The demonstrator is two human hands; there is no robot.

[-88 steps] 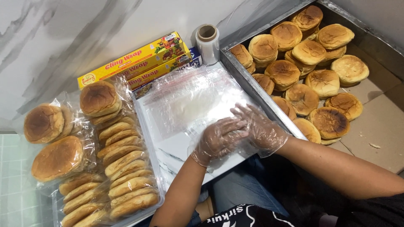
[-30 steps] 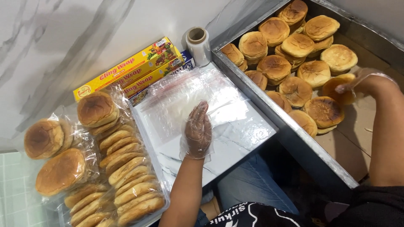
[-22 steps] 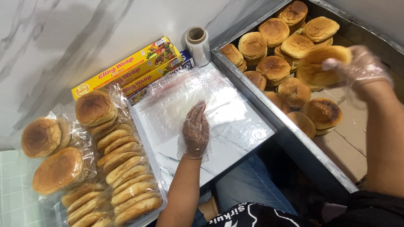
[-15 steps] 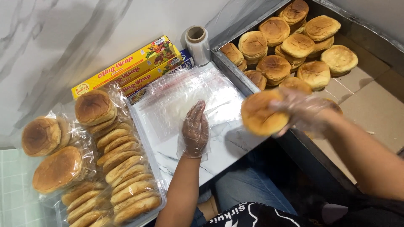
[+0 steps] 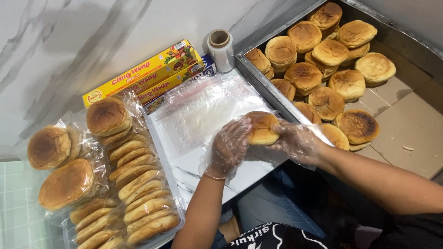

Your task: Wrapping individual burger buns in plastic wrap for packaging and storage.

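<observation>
While beside tray edge (image 5: pixel 270 92), bun (image 5: pixel 262 127).

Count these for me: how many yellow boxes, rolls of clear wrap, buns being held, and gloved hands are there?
yellow boxes: 2
roll of wrap: 1
held bun: 1
gloved hands, the left hand and the right hand: 2
Total: 6
</observation>
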